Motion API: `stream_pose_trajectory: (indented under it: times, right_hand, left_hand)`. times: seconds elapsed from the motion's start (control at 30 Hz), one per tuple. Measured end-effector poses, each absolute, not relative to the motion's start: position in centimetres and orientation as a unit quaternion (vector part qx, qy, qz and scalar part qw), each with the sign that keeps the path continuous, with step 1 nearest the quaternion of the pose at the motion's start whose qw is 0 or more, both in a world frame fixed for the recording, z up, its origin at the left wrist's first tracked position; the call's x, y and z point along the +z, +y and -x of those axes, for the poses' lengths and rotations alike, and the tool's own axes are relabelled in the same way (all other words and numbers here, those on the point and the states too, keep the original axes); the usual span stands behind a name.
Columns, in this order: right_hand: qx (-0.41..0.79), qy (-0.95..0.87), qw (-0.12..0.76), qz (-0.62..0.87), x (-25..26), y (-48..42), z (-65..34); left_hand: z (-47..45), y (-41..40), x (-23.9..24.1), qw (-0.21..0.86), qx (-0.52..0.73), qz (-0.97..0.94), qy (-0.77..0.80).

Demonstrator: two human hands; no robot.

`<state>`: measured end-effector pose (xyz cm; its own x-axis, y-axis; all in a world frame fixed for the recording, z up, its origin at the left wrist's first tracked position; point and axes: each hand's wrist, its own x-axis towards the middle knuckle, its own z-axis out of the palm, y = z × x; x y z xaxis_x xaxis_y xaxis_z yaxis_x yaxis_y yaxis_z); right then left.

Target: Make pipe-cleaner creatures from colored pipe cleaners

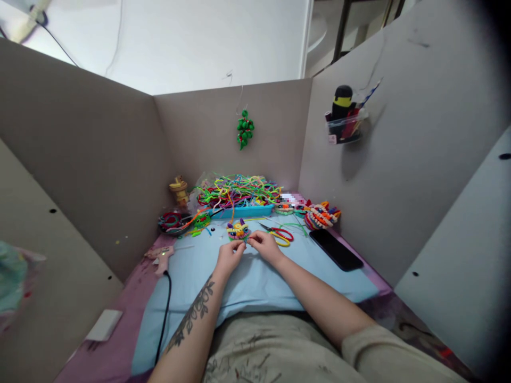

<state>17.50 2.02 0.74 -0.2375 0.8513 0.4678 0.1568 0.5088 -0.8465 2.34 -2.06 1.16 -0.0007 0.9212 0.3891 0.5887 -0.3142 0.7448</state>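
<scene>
Grey partition walls (99,149) on three sides, boxing in a narrow desk. Pale blue cloth (255,282) spread across it, pink surface showing at the edges. At the back, a blue tray (243,211) heaped with a tangle of bright pipe cleaners (239,190), spilling over the rim. Black phone (336,249) lying flat, right of centre, well apart from the hands. Glue gun (162,258) on the left, black cord trailing toward the near edge. Red-and-yellow scissors (279,234) just beyond the right hand.

Now the middle. Left hand (228,257) and right hand (264,244) drawn close together, fingertips of both pinched shut on a thin pipe-cleaner strand (246,242) running between them. Just behind it, touching or nearly so, a small multicoloured pipe-cleaner figure (238,230) resting on the cloth; whether the strand is attached to it, cannot tell.

Risks, as a judgement: strand slipping out of the pinch, being thin and springy; figure dragged off its spot if the strand is joined to it; scissors nudged by the right wrist; glue gun cord close enough to the left forearm to snag.
</scene>
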Motion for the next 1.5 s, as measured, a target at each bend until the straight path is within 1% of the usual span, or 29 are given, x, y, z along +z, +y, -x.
stream_pose_trajectory:
  times: [0.23,0.37,0.63,0.8,0.93,1.17,1.33,1.5]
  right_hand:
    - [0.343,-0.715,0.500,0.348,0.48,2.04,-17.38]
    - [0.365,-0.711,0.495,0.341,0.22,2.14,-17.28]
    - [0.390,-0.696,0.493,0.345,0.28,2.07,-17.12]
    - [0.436,-0.656,0.510,0.345,0.86,2.00,-17.17]
    - [0.471,-0.635,0.514,0.332,0.81,2.23,-17.19]
    - [0.498,-0.631,0.509,0.308,0.21,2.49,-17.00]
    - [0.480,-0.647,0.504,0.312,0.49,2.29,-17.22]
    - [0.437,-0.685,0.493,0.312,0.64,2.01,-17.38]
  left_hand:
    - [-2.26,-1.92,1.02,0.202,0.432,-0.677,0.560]
    - [-2.31,-1.80,0.71,0.209,0.426,-0.670,0.570]
    - [-2.34,-1.96,0.78,0.188,0.417,-0.675,0.579]
    - [-2.47,-2.19,1.13,0.181,0.435,-0.681,0.560]
    - [-2.53,-2.31,1.28,0.205,0.452,-0.670,0.552]
    - [-2.32,-1.98,1.16,0.237,0.461,-0.647,0.560]
    - [-2.40,-2.01,1.27,0.243,0.474,-0.643,0.550]
    - [-2.63,-2.33,1.54,0.221,0.459,-0.656,0.557]
